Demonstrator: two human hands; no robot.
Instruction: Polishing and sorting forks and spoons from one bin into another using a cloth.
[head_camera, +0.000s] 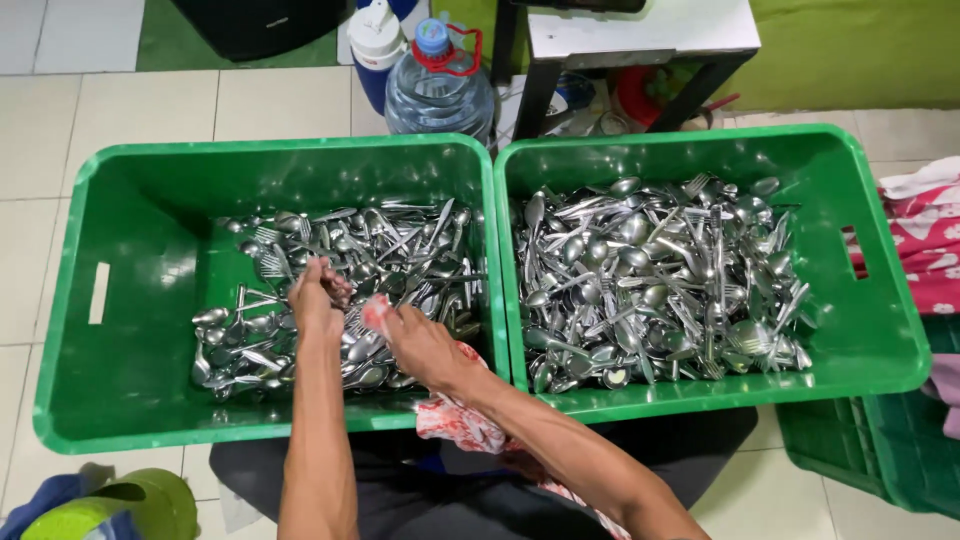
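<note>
1. The red-and-white cloth (455, 415) trails from the right hand (420, 345) over the near rim of the left crate (130, 300) and down toward the lap. Hanging slack like that, it could snag on fork tines and drag pieces out over the edge.
2. The right hand is closed on the cloth's upper end just above the cutlery heap (350, 290). The left hand (318, 300) is clenched around what looks like a piece of cutlery, though I cannot tell which piece. Wiping this close to upturned forks, a slip could jab a finger.
3. Both hands work low inside the left crate, touching the pile. Pulling one piece from such a tangle could shift its neighbours and pinch a fingertip.
4. The right crate (880, 330) is heaped with spoons and forks (660, 280); a careless toss might bounce out.
5. Beyond the crates, a water bottle (440, 90) stands close to the far rims, where a shoved crate could tip it.
</note>
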